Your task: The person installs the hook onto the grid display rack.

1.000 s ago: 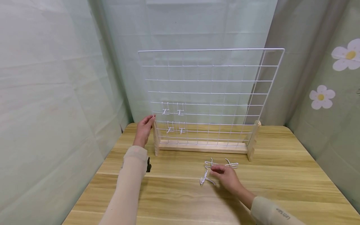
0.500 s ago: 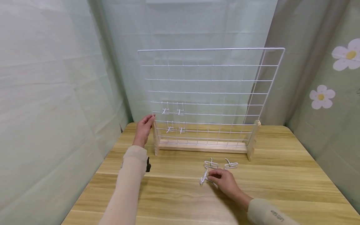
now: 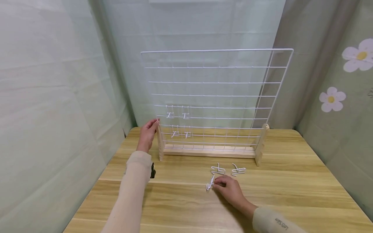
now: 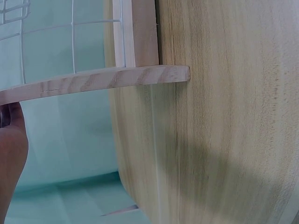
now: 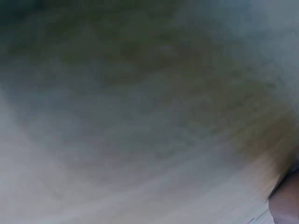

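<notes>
A white wire grid panel (image 3: 215, 83) stands upright in a wooden base (image 3: 209, 152). Thumb and fingers of my left hand (image 3: 148, 133) pinch the top of the base's left wooden post (image 3: 160, 144), beside the panel's edge; the left wrist view shows this post (image 4: 93, 81) with part of the hand (image 4: 10, 144). In front of the rack, my right hand (image 3: 231, 191) pinches one end of a white wire hook (image 3: 209, 183) at the tabletop; its far arm is hidden by the fingers. The right wrist view is blurred, with only a bit of hand (image 5: 286, 200) in the corner.
Two more white hooks, a left one (image 3: 218, 169) and a right one (image 3: 239, 170), lie just behind my right hand. Several hooks (image 3: 185, 115) hang on the panel's lower left in two rows. Pale curtains (image 3: 73, 97) surround the wooden table (image 3: 291, 181).
My right hand has moved left and toward me, from beside the back hooks to the nearest hook, and its fingers have come onto it. My left hand stays on the post.
</notes>
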Demonstrator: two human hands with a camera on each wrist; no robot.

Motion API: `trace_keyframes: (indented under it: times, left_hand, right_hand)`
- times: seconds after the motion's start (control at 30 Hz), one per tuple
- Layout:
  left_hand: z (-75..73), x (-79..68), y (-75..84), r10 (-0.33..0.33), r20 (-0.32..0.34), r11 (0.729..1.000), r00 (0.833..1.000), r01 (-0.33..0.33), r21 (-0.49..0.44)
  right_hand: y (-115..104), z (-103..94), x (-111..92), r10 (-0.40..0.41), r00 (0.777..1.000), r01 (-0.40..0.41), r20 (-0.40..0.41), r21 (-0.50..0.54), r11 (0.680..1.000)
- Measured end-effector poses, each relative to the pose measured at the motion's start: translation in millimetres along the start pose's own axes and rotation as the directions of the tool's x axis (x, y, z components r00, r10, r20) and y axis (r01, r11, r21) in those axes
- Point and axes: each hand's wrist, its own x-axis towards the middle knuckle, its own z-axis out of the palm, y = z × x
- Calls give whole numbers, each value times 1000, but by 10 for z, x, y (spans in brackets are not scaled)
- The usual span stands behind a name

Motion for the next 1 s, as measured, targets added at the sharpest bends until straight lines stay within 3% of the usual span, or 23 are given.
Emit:
trace_keyframes:
  times: [0.63,1.0]
  left_hand:
    - [20,24,-6,-3,-7,1000,1000,2,-21]
    - [16,-7,5,-4,-5,1000,1000,4,-1]
  right_hand:
    - [-18,56,33,5,1000,-7,-17,-111,994]
    - [-39,76,50,15,1000,-18,-25,-119,993]
